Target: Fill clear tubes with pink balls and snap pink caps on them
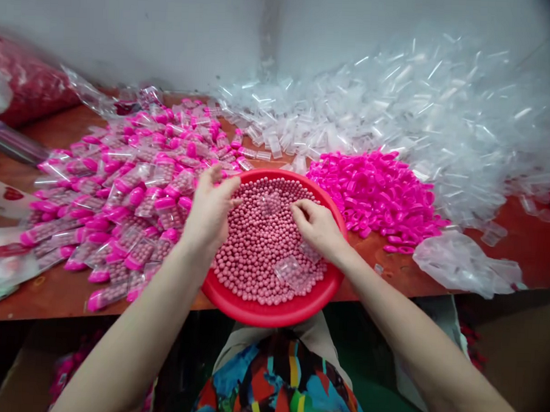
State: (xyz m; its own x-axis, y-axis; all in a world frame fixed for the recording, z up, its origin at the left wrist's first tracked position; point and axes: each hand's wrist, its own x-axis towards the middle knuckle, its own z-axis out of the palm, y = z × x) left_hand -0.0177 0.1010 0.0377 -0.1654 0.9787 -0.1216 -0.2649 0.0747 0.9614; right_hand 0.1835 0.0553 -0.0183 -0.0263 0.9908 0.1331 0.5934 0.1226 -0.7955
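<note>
Pink beads lie in the red basin at the counter's front edge. You're apparently gathering some: your left hand has spread fingers, your right hand bunched ones, grip unclear. Next calls for a light pinch.

The torso wears a boldly printed garment, either a shirt or an apron, as the view does not settle which. Its abstract pattern sets jagged patches of bright blue, orange-red and green against black, cut through by short upright bars of yellow and pale turquoise. Below it show pale beige trousers, plain, softly creased over the thighs. Both forearms are bare up to the lower edge of the view, and the left hand and right hand are bare too
</note>
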